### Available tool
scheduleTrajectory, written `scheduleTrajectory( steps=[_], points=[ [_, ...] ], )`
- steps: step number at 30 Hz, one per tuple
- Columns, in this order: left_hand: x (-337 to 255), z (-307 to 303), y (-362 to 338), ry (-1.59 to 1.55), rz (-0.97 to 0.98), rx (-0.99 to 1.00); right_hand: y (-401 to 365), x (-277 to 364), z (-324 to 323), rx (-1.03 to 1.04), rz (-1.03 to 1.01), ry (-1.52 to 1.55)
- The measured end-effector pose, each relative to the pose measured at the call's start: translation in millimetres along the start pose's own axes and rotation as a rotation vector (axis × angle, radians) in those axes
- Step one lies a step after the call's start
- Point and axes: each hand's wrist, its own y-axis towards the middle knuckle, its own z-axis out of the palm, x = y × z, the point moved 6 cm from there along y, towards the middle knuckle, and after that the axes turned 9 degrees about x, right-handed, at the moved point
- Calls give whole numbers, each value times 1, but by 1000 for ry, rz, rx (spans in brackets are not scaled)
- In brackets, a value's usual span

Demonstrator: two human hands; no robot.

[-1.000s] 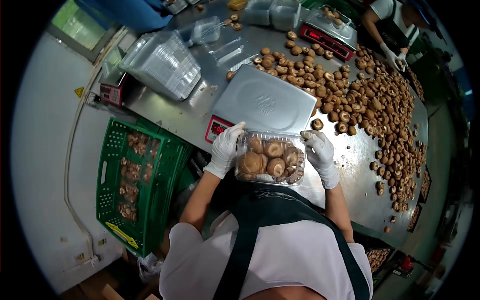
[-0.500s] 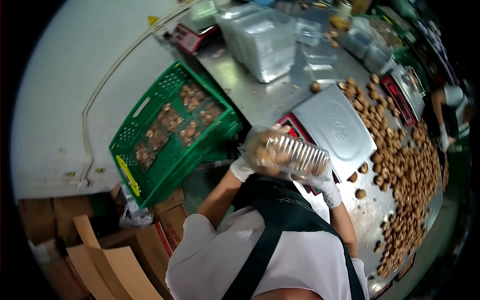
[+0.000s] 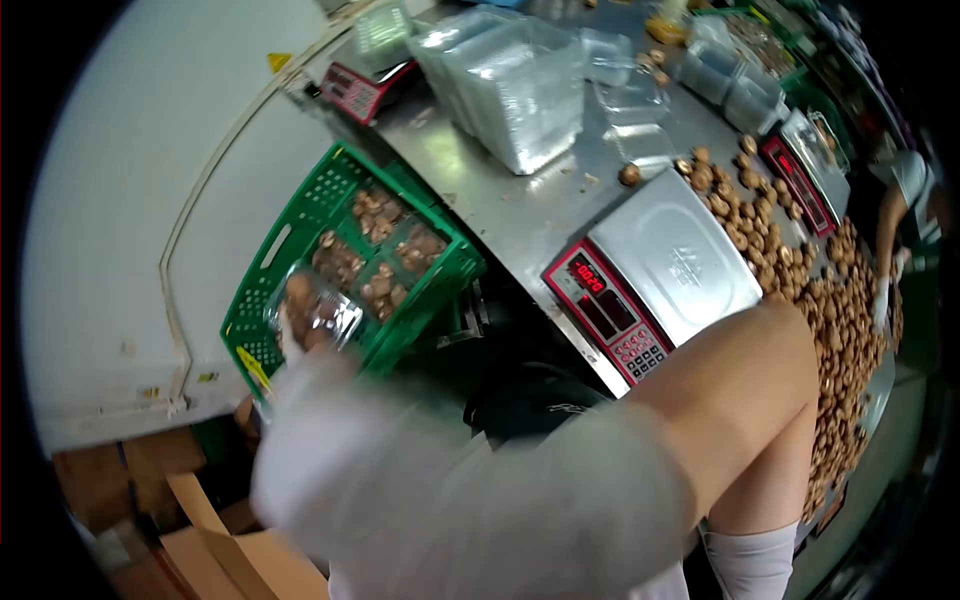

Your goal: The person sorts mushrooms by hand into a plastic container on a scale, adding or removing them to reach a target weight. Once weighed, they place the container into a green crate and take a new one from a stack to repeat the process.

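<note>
In the head view, my left hand [image 3: 291,345], white-gloved and partly blurred, is closed on the side of a clear plastic box of mushrooms [image 3: 318,312]. That box is over the lower left part of a green crate [image 3: 290,242], where several similar boxes of mushrooms [image 3: 376,213] lie. A blurred pale sleeve covers much of the foreground. My right arm is bent, its elbow over the table's near side. At the bottom edge a white glove shows on my right hand [image 3: 750,565]; its fingers are hidden.
A red-framed scale [image 3: 690,260] with lit digits sits on the metal table [image 3: 520,220]. Loose mushrooms [image 3: 840,370] cover the right side. Stacked clear trays [image 3: 520,95] and other scales stand farther back. A co-worker's arm [image 3: 887,225] is at far right. Cardboard boxes [image 3: 235,560] lie lower left.
The filled box has moved left from in front of the scale to the crate with my left hand. My right hand has left it and dropped toward the bottom right.
</note>
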Motion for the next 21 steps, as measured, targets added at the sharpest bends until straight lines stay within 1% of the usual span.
scheduleTrajectory(
  steps=[1, 2, 4, 6, 7, 9, 10, 11, 12, 13, 15, 16, 17, 18, 19, 20, 21],
  points=[
    [-4, -43, 3, -95, -56, -23, -1, 9, 3, 3, -59, -111],
    [-6, -68, 0, -16, -83, -161, 0, 17, 1, 0, -68, -160],
    [5, -117, -11, 289, -171, -416, -5, 19, -6, -8, -30, -208],
    [19, -145, -20, 732, -362, -583, -5, 22, -7, -1, 6, -247],
    [26, -154, -21, 974, -496, -619, -5, 19, -7, 3, 42, -266],
    [30, -156, -11, 1438, -685, -569, -11, 21, -15, -9, 94, -307],
    [28, -149, -4, 1634, -750, -520, -14, 21, -18, -9, 127, -330],
    [27, -140, 8, 1748, -742, -470, -18, 22, -22, -11, 160, -352],
    [26, -129, 22, 1806, -690, -425, -23, 23, -26, -13, 203, -376],
    [27, -105, 40, 1808, -585, -372, -29, 23, -30, -14, 253, -399],
    [33, 0, 58, 1709, -241, -327, -44, 23, -41, -18, 357, -452],
    [31, 9, 93, 1920, -197, -292, -55, 22, -46, -14, 431, -482],
    [35, 51, 106, 1798, -58, -211, -66, 21, -55, -17, 517, -520],
    [40, 114, 109, 1896, 244, -132, -78, 21, -63, -25, 603, -561],
    [47, 160, 117, 1839, 514, -35, -92, 17, -70, -23, 720, -606],
    [55, 225, 108, 1768, 634, 20, -110, 12, -75, -22, 852, -645],
    [63, 287, 96, 1683, 689, 127, -138, 5, -79, -25, 1035, -675]
  ],
)
